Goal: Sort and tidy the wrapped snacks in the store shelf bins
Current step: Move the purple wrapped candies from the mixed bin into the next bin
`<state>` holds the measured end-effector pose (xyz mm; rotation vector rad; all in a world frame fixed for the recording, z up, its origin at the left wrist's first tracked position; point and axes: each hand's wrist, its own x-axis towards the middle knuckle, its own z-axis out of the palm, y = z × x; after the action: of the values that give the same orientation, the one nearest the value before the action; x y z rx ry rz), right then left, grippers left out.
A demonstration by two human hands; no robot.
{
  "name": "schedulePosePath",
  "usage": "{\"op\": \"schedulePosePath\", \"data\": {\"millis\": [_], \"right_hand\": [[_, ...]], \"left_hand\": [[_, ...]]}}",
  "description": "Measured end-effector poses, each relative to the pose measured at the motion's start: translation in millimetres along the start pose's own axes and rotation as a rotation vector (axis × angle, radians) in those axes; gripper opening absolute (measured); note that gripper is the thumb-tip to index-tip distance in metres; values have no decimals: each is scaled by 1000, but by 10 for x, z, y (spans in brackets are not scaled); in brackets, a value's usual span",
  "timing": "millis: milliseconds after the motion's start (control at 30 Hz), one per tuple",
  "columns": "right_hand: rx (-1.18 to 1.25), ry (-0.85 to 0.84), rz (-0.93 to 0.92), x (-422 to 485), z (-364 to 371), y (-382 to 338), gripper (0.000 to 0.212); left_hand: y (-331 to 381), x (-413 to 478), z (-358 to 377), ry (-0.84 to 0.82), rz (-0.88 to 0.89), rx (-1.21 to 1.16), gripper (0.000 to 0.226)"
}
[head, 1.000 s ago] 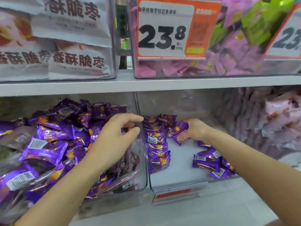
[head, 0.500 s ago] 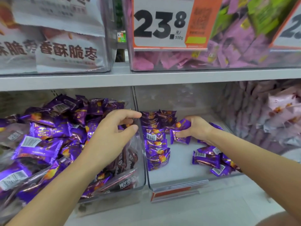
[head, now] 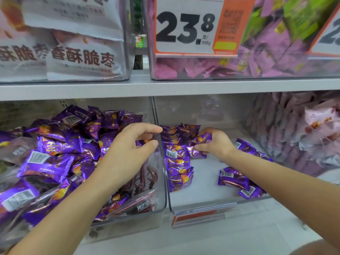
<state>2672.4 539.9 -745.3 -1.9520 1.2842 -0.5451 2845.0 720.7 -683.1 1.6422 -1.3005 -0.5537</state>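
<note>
Purple snack packet [head: 201, 139] sits pinched in the right hand [head: 215, 144], inside the right bin [head: 202, 204], just beside a stacked row [head: 179, 162]. The left hand [head: 128, 151] curves at the left bin [head: 159, 196] wall; I cannot tell whether it grips.

Head view, close, down at shelf bins [head: 165, 181]

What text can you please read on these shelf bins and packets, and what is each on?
"23.8 元/500g": orange price tag on the upper right bin.
"香酥脆枣": white bags in the upper left bin.
Print and barcodes on the purple wrappers: too small to read.
The second price tag, far right: cut off, unreadable.
</note>
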Motion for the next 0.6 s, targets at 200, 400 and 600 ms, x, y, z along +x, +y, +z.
{"op": "schedulePosePath", "data": {"millis": [200, 400, 600], "right_hand": [[458, -67, 199, -44, -56, -3, 22], [316, 9, 188, -68, -210, 38, 6], [119, -260, 76, -167, -292, 105, 28]], "left_hand": [[-4, -3, 2, 0, 1, -15, 31], [-20, 0, 1, -2, -2, -25, 31], [-13, 1, -3, -4, -1, -11, 31]]}}
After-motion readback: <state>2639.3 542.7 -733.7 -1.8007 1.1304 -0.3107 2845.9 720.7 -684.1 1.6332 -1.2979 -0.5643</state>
